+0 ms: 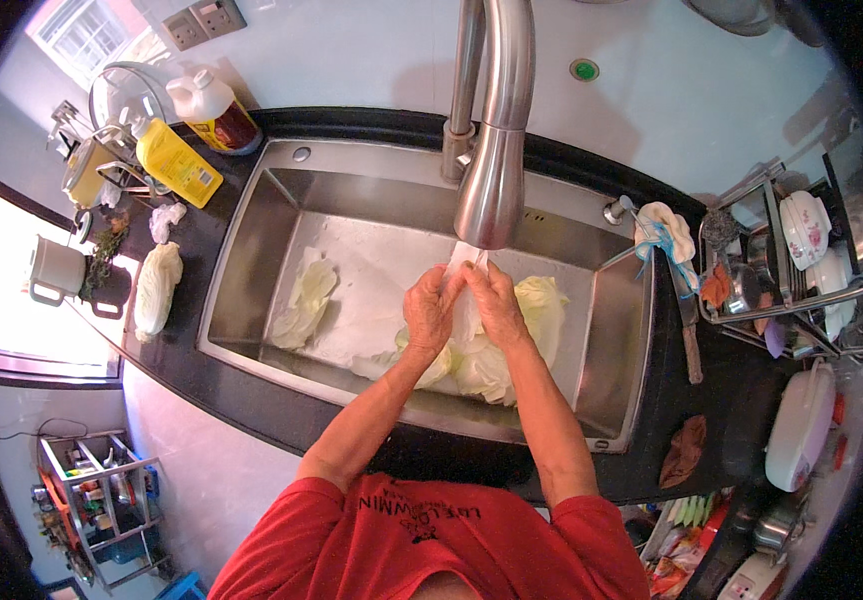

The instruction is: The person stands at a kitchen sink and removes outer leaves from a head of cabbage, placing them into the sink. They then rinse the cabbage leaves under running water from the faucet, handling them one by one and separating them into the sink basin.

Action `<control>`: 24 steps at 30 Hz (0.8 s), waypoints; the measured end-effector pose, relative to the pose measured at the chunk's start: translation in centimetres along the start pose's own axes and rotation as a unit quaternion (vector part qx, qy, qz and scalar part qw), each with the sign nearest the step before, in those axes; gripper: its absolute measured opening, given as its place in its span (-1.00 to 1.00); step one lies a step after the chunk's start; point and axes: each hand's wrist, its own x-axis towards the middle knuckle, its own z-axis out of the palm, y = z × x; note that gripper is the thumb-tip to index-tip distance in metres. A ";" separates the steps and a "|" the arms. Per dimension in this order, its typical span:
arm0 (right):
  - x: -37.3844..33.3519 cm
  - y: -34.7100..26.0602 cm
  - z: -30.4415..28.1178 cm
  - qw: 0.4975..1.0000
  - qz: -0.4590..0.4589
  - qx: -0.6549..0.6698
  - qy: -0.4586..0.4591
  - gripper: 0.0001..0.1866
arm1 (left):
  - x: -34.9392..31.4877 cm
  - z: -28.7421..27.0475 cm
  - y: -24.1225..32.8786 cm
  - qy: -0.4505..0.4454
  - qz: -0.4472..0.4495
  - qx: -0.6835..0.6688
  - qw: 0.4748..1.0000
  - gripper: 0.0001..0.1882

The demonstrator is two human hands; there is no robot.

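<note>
Below the spout of a steel tap (492,190), my left hand (429,308) and my right hand (492,303) meet with fingers closed. Something white shows between them; I cannot tell a pale leaf from running water there. The steel sink (359,222) holds pale green cabbage leaves. One bunch of cabbage leaves (305,303) lies apart on the left of the basin. More cabbage leaves (484,372) lie under my wrists, and others (543,310) rest just right of my right hand.
Left of the sink, a whole Chinese cabbage (158,291), a yellow bottle (179,163) and a white-capped jug (215,112) stand or lie on the black counter (191,330). At right are a knife (690,340), a brown cloth-like piece (684,450) and a dish rack (786,305) with bowls.
</note>
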 end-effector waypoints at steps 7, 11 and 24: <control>1.5 1.1 -1.0 0.972 -0.024 0.227 0.048 -0.69 | -1.2 -0.3 -0.5 -0.152 -0.123 -0.253 0.948 -0.70; 1.4 1.4 0.0 0.956 -0.016 0.290 0.046 -0.69 | -1.5 -0.8 -1.3 -0.155 -0.239 -0.367 0.885 -0.74; -0.2 0.8 1.8 0.986 -0.096 -0.095 0.094 -0.54 | -0.8 -2.0 0.8 -0.061 -0.107 -0.194 0.973 -0.52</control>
